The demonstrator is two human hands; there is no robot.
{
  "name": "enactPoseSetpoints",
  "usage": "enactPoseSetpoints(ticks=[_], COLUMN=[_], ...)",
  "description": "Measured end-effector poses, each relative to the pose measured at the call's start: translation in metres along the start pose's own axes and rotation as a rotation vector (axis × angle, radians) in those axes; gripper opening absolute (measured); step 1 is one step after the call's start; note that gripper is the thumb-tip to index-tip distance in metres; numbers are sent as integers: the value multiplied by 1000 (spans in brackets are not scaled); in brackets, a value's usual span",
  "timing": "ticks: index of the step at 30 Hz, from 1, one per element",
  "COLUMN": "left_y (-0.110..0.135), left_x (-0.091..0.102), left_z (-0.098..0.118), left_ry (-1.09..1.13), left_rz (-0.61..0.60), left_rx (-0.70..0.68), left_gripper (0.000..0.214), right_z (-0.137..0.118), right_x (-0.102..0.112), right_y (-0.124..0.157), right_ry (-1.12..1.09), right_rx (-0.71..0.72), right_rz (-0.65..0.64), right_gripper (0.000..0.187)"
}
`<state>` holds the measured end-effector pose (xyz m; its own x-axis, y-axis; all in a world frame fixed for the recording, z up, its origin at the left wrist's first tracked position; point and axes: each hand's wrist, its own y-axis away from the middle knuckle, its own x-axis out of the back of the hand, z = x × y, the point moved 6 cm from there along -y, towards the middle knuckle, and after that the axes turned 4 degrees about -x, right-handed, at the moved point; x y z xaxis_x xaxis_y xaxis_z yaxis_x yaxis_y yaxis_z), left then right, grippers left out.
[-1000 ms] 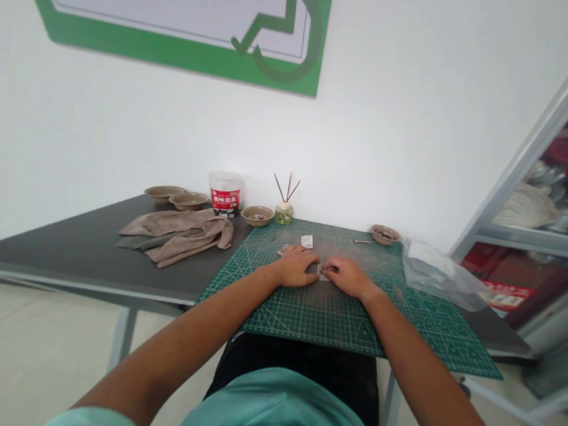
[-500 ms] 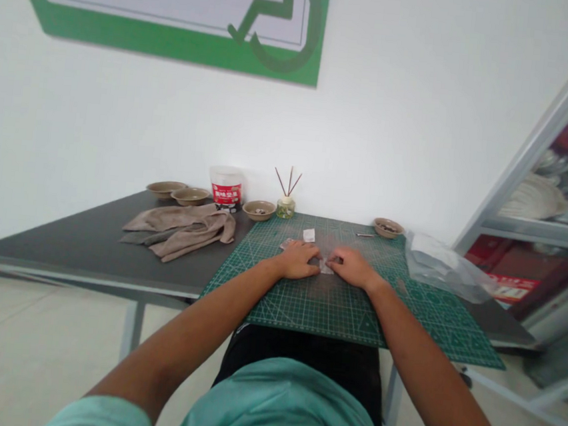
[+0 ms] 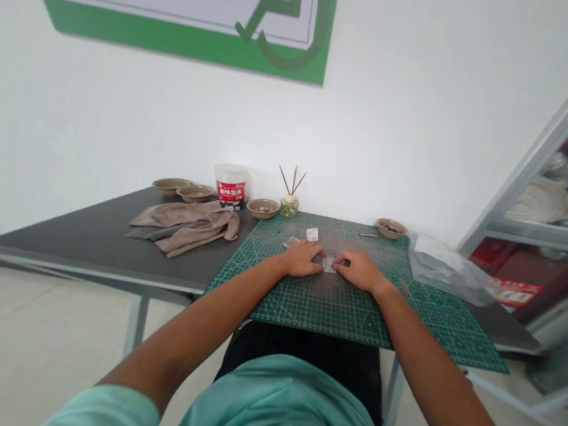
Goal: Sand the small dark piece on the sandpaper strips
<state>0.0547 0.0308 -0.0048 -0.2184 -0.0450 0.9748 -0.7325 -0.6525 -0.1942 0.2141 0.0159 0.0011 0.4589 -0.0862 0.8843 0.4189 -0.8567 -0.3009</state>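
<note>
Both my hands rest on the green cutting mat (image 3: pixel 335 305) with a small pale piece (image 3: pixel 329 265) between them. My left hand (image 3: pixel 301 258) lies with its fingers bent down, pressing on the left side of the piece. My right hand (image 3: pixel 360 270) is curled, and its fingertips pinch the piece's right edge. What the piece is made of is too small to tell. Another small pale scrap (image 3: pixel 312 234) lies on the mat just beyond my left hand.
A crumpled brown cloth (image 3: pixel 185 225) lies on the dark table (image 3: pixel 85 241) at left. Along the wall stand shallow brown bowls (image 3: pixel 184 190), a white tub with a red label (image 3: pixel 231 185), a reed diffuser (image 3: pixel 289 203) and another bowl (image 3: pixel 389 228). A clear plastic bag (image 3: pixel 447 269) lies at right.
The view has shifted slightly. My hands stay together on the small piece, with the right fingertips drawn a little apart from the left hand.
</note>
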Motion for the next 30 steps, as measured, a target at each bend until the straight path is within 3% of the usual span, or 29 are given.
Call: enactPoseSetpoints(ticks=[4, 8, 12, 17, 24, 30], left_y=[-1, -1, 0, 0, 0, -1], left_x=[-1, -1, 0, 0, 1, 0], left_z=[-1, -1, 0, -2, -1, 0], left_ry=[7, 3, 4, 4, -6, -6], left_rz=[-7, -5, 1, 9, -3, -3], left_rx=[-4, -2, 6, 15, 5, -25], left_gripper=[43, 44, 43, 41, 41, 40], right_z=[-8, -4, 1, -11, 2, -8], right_x=[-7, -7, -1, -8, -1, -9], right_y=[-2, -15, -6, -2, -9, -3], right_ry=[-31, -16, -20, -59, -7, -47], right_rx=[39, 7, 4, 63, -18, 55], right_rz=[-37, 13, 18, -37, 37, -24], right_gripper=[24, 24, 25, 24, 25, 22])
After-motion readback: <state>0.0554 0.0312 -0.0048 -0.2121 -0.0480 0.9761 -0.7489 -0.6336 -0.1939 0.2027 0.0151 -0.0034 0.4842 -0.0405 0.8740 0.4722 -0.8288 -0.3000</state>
